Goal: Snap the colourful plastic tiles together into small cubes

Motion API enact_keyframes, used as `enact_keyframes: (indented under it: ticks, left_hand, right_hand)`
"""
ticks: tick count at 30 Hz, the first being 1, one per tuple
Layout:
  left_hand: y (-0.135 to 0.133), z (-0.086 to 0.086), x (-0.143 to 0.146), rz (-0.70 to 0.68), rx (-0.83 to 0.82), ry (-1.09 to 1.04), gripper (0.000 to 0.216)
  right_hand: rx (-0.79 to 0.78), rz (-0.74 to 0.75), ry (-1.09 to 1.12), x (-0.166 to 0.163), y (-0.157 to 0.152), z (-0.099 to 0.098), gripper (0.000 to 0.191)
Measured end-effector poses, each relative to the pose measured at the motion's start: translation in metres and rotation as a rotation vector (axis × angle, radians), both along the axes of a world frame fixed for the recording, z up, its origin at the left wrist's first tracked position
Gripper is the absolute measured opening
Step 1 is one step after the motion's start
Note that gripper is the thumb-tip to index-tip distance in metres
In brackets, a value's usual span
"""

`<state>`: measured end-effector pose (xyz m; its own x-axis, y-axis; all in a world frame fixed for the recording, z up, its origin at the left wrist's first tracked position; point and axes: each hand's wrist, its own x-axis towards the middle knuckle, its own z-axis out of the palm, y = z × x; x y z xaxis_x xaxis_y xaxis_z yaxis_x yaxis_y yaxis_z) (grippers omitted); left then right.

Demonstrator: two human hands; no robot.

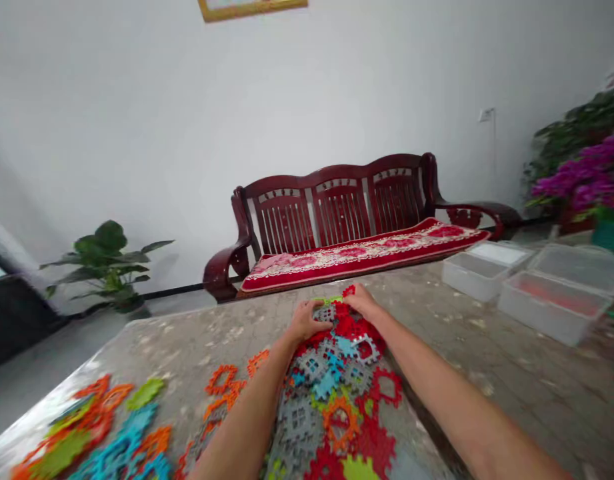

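Hands (305,322) (363,303) on either side of the farthest gears (327,313)

Two hands (307,321) (363,303), two boxes (467,280) (541,313), one bench (337,193)

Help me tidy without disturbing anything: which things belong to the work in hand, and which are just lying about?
Seemingly in the work:
pile of gear-shaped pieces at the left hand and right hand
orange pieces beside it
probably the multicoloured heap further left
possibly the clear boxes

Just about:
wooden bench
patterned cover
leafy plant
purple flowers
picture frame
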<state>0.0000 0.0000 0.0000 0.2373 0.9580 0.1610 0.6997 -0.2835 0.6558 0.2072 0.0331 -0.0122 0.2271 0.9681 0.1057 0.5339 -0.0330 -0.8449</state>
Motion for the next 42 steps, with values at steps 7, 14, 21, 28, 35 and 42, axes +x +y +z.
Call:
enact_keyframes:
  ticks: [7,14,21,28,35,42]
  left_hand:
    - [0.005,-0.003,-0.001,0.062,-0.009,-0.018,0.103]
    - [0.012,0.001,0.003,0.082,-0.058,0.077,0.102]
    - [0.005,0.004,0.015,0.084,-0.072,0.184,0.105]
    - [-0.001,0.008,0.014,0.037,0.05,0.096,0.074]
    - [-0.012,0.018,0.016,-0.03,0.182,-0.063,0.048]
    - [-0.064,0.041,0.012,-0.204,0.262,-0.123,0.046]
  right_hand:
    - [0.004,-0.048,-0.001,-0.002,-0.001,0.008,0.035]
    - [-0.034,0.075,-0.073,-0.002,-0.016,0.017,0.032]
    - [-0.122,0.098,-0.176,-0.021,-0.007,0.02,0.029]
    - [-0.058,0.103,-0.019,-0.037,-0.012,0.015,0.027]
    - [0.079,0.192,0.224,-0.046,-0.028,0.026,0.03]
    - [0.15,0.418,0.322,-0.018,-0.069,0.048,0.029]
